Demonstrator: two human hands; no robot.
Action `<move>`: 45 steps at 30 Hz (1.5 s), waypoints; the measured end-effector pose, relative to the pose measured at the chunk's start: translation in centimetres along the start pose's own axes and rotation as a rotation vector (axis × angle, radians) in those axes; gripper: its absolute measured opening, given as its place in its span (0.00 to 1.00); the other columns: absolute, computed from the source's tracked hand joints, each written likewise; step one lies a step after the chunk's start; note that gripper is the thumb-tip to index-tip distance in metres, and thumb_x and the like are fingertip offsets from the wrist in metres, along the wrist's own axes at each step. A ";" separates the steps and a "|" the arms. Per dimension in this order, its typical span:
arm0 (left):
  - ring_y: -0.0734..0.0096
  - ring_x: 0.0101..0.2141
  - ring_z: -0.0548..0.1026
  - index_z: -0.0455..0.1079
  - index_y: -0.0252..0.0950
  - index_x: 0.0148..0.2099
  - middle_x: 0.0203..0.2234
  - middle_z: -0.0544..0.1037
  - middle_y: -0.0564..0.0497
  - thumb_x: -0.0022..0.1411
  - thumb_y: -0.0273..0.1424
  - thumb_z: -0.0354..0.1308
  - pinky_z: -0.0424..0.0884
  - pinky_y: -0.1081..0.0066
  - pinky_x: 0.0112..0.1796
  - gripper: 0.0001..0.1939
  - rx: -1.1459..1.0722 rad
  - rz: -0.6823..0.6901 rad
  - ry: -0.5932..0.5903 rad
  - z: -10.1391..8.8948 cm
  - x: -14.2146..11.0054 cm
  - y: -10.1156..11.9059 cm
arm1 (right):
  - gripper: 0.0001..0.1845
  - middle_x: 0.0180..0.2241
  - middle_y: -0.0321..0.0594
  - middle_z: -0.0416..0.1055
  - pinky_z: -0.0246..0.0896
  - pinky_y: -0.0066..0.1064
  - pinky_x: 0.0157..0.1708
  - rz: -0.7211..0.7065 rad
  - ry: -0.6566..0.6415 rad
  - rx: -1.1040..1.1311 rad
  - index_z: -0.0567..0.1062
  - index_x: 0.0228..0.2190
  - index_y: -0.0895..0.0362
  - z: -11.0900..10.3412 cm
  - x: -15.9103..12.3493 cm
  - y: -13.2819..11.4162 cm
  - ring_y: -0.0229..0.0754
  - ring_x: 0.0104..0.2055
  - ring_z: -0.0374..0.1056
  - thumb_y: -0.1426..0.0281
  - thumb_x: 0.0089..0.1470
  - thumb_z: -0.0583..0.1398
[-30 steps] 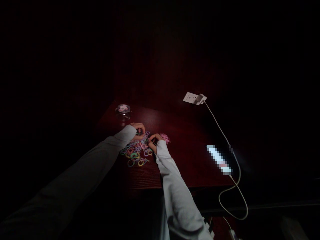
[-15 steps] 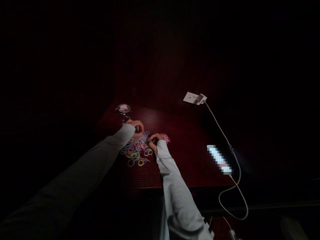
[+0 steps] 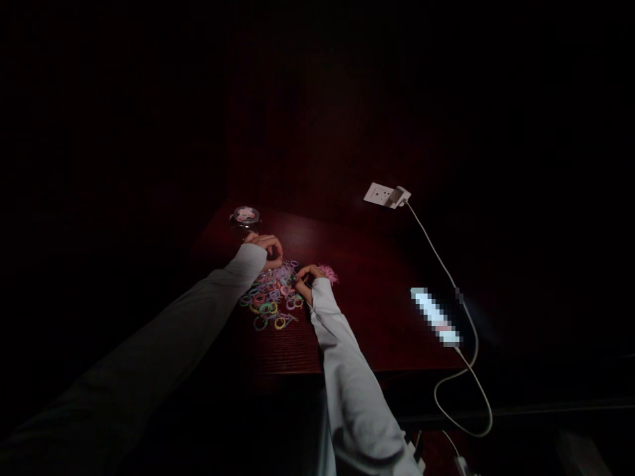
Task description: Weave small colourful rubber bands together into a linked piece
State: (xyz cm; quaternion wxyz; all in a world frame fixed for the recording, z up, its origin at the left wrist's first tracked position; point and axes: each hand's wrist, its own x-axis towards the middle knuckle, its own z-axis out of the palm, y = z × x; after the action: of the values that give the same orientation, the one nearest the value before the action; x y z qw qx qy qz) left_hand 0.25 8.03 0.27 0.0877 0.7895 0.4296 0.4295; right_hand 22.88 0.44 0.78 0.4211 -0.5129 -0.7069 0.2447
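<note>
The pile of small, multicoloured, ring-shaped bands (image 3: 268,299) lies on the dark red wooden table (image 3: 357,324), beneath and beside both hands. The left hand (image 3: 265,244) is curled over the far left part of the pile, thumb below the fingers; whether a band is pinched cannot be told. The right hand (image 3: 316,272) has its thumb and forefinger drawn close at the pile's right edge; their contents are too small to identify. The clear round jar with a pink-patterned lid (image 3: 246,221) stands upright just beyond the left hand.

Caution: overlapping bands may snag and drag neighbours if one is pulled sideways. A backward elbow or wrist movement could scatter loose rings, and low light raises the risk of mispicks.

Orientation: visible rings lie mostly flat, openings upward. The pile's long axis appears to run from near left to far right.
</note>
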 end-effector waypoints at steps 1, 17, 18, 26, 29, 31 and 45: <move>0.68 0.31 0.75 0.76 0.40 0.33 0.31 0.84 0.55 0.51 0.28 0.66 0.66 0.62 0.46 0.05 0.006 -0.009 0.007 0.0 0.0 0.1 | 0.04 0.29 0.34 0.73 0.63 0.34 0.37 -0.001 0.005 0.006 0.76 0.27 0.52 0.0 0.0 0.0 0.42 0.32 0.65 0.70 0.49 0.67; 0.69 0.32 0.75 0.77 0.40 0.33 0.30 0.83 0.56 0.50 0.26 0.68 0.64 0.63 0.45 0.06 0.034 -0.059 0.016 -0.2 0.1 0.4 | 0.04 0.29 0.35 0.73 0.65 0.35 0.39 0.024 0.009 0.048 0.75 0.26 0.51 0.0 -0.1 -0.4 0.43 0.34 0.67 0.67 0.48 0.66; 0.68 0.32 0.75 0.78 0.40 0.33 0.30 0.83 0.56 0.50 0.26 0.68 0.64 0.62 0.45 0.06 0.031 -0.048 0.002 -0.3 0.1 0.4 | 0.04 0.29 0.35 0.73 0.65 0.35 0.39 0.022 0.009 0.046 0.75 0.26 0.51 0.0 -0.1 -0.4 0.43 0.34 0.67 0.67 0.48 0.66; 0.70 0.32 0.77 0.77 0.38 0.33 0.32 0.84 0.55 0.52 0.29 0.67 0.64 0.62 0.48 0.04 -0.011 0.053 -0.113 0.3 0.1 0.5 | 0.05 0.29 0.35 0.72 0.64 0.35 0.38 -0.003 0.017 0.064 0.75 0.27 0.51 0.0 0.0 -0.1 0.42 0.33 0.65 0.65 0.51 0.66; 0.74 0.29 0.75 0.76 0.37 0.32 0.33 0.85 0.56 0.51 0.28 0.66 0.64 0.63 0.48 0.04 -0.086 0.121 -0.166 1.6 -0.2 0.0 | 0.05 0.30 0.35 0.73 0.64 0.34 0.39 -0.013 0.010 0.068 0.75 0.27 0.51 0.0 0.0 0.1 0.42 0.33 0.65 0.65 0.51 0.66; 0.75 0.28 0.73 0.75 0.37 0.32 0.34 0.85 0.56 0.52 0.28 0.65 0.65 0.64 0.47 0.04 -0.121 0.153 -0.181 2.3 -0.3 -0.4 | 0.05 0.30 0.35 0.73 0.64 0.34 0.39 -0.008 0.014 0.066 0.75 0.27 0.52 0.0 0.1 0.1 0.42 0.34 0.65 0.66 0.51 0.66; 0.71 0.33 0.77 0.80 0.37 0.45 0.40 0.84 0.51 0.67 0.34 0.62 0.67 0.65 0.48 0.09 -0.224 0.156 -0.242 -0.4 -0.5 1.3 | 0.07 0.32 0.38 0.77 0.66 0.35 0.39 -0.043 0.091 -0.038 0.79 0.30 0.52 -0.3 0.2 0.7 0.42 0.33 0.67 0.63 0.57 0.66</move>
State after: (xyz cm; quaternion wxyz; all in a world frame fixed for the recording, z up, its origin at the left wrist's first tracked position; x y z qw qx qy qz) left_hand 0.58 6.78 0.87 0.1926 0.8515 0.3030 0.3821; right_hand 23.48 0.85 0.42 0.4478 -0.5163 -0.7024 0.1986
